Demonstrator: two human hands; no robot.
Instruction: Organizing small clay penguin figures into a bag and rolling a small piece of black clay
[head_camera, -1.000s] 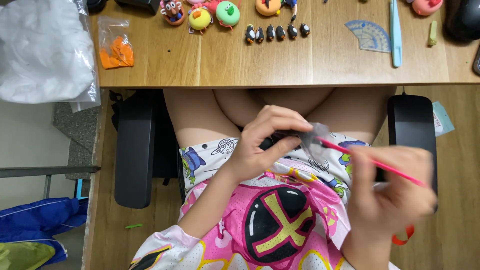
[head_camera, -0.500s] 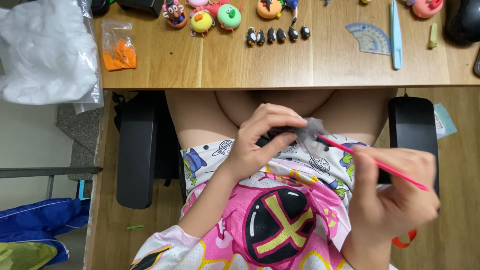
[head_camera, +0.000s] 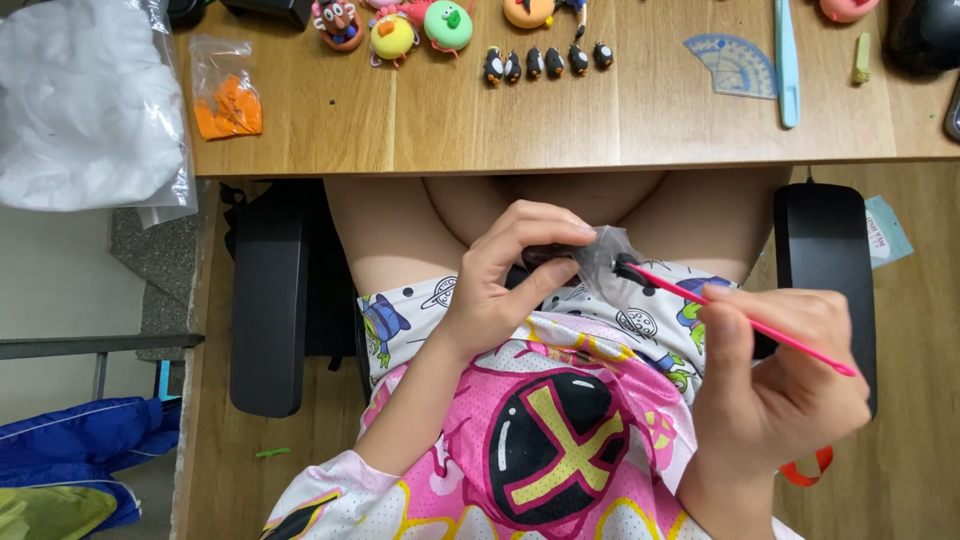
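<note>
My left hand (head_camera: 510, 275) pinches a small clear plastic bag (head_camera: 600, 262) with a dark lump of clay in it, held over my lap below the desk edge. In my right hand (head_camera: 785, 385) is a thin pink tool (head_camera: 740, 318), gripped like a pen; its dark tip touches the bag's right side. Both hands hover above my patterned shorts and pink shirt.
The wooden desk (head_camera: 620, 120) carries a row of small black clay penguins (head_camera: 547, 62), colourful clay figures (head_camera: 392, 35), a bag of orange clay (head_camera: 228, 100), a large white plastic bag (head_camera: 85, 105), a blue protractor (head_camera: 735, 65) and a blue stick (head_camera: 787, 60). Black chair armrests (head_camera: 268, 300) flank my legs.
The pink tool's tip has stayed at the bag while my right hand shifted slightly. My left hand keeps the same pinch.
</note>
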